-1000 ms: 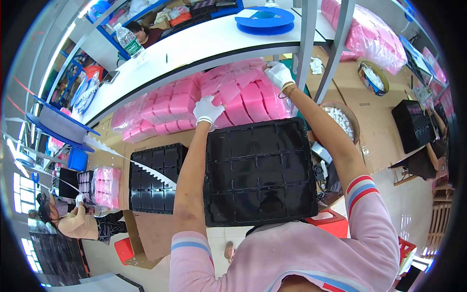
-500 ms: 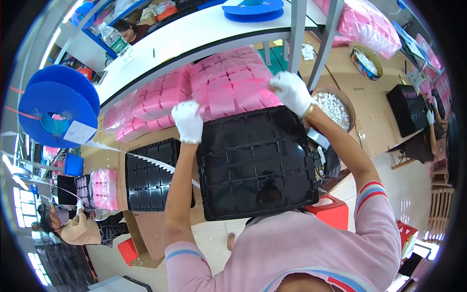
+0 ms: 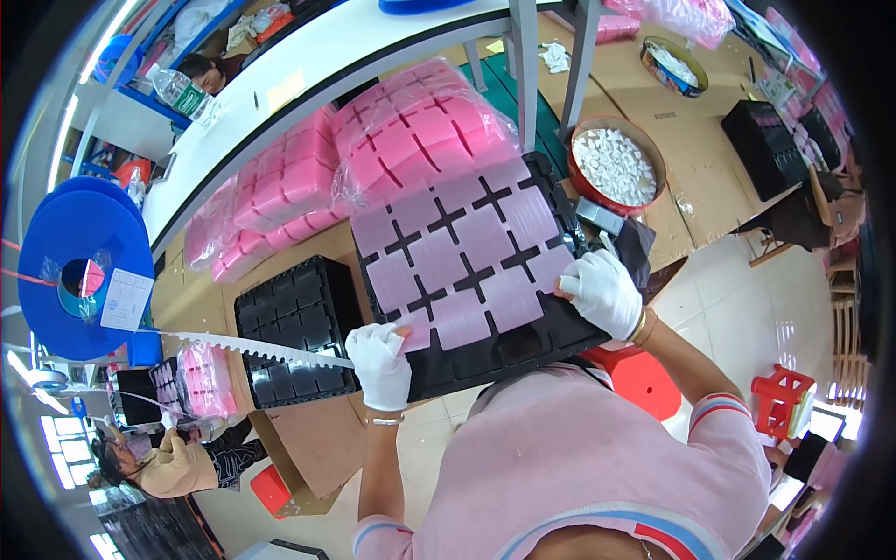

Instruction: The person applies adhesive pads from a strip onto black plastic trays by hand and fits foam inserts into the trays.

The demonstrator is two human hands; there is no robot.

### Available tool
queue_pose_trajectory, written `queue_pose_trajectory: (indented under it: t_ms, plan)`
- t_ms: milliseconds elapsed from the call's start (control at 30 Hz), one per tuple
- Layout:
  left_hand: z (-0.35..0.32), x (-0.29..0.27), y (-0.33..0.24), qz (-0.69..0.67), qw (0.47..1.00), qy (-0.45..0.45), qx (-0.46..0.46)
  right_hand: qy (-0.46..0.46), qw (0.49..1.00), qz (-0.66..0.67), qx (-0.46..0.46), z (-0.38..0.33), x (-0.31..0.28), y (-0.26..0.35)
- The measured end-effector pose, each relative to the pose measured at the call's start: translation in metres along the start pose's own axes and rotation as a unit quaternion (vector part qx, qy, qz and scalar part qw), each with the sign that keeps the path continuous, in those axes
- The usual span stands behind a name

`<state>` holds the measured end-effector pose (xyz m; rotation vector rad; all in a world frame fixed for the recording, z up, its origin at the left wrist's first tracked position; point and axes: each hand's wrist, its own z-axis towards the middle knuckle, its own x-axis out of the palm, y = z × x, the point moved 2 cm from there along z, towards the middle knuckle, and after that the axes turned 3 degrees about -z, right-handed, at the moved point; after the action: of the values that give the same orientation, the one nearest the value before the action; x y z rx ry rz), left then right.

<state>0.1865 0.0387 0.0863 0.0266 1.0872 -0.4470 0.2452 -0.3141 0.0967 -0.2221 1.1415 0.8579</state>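
At far left, a blue reel point(image 3: 86, 271) stands with a white label on its face. A white toothed strip point(image 3: 252, 345) runs from the reel toward the left hand point(image 3: 380, 364); contact between strip and glove cannot be determined. Below the strip, a black side tray point(image 3: 291, 313) lies on the brown work surface.

The left hand, in a white glove, is closed to a fingertip pinch. It grips the near left corner of the pink sheet point(image 3: 483, 235).

The pink sheet lies between the two hands and extends forward, away from the person, beyond both. It is spread over the black main tray point(image 3: 485, 362), whose near edge remains exposed. Dark cross-shaped gaps divide the sheet into panels. Forward of the sheet are wrapped pink bundles point(image 3: 411, 135).

The right hand point(image 3: 602, 297), also gloved, has its fingers curled with little gap. Thumb and fingers hold the near right corner of the sheet, beside the main tray's right edge.

Forward and right of that hand, a round tub point(image 3: 661, 177) contains small white pieces point(image 3: 613, 163). A red stool point(image 3: 644, 385) stands below the work surface.
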Motion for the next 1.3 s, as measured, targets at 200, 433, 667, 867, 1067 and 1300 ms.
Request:
queue_pose_trajectory:
  t_ms: [200,433,667,867,1067,1300]
  plan:
    - [-0.014,-0.014,-0.015,-0.011,1.0,0.017,-0.013,-0.019,0.999,0.01,0.028,-0.017,-0.011,0.025]
    - [-0.023,-0.011,-0.019,-0.017,1.0,0.021,-0.009,-0.015,0.997,-0.013,0.068,-0.033,-0.012,0.036]
    - [-0.029,-0.014,-0.018,-0.013,0.999,0.026,-0.03,-0.002,0.998,-0.001,0.066,-0.042,-0.003,0.044]
    - [-0.029,-0.008,-0.02,-0.007,0.999,0.048,-0.025,0.014,0.995,0.021,0.097,-0.039,-0.007,0.04]
    - [-0.02,-0.059,-0.02,-0.178,0.943,0.259,-0.107,0.05,0.99,0.106,0.079,-0.03,-0.02,0.03]
    - [0.047,-0.011,-0.022,-0.197,0.974,0.095,-0.06,-0.017,0.994,0.091,0.052,0.03,0.025,0.007]
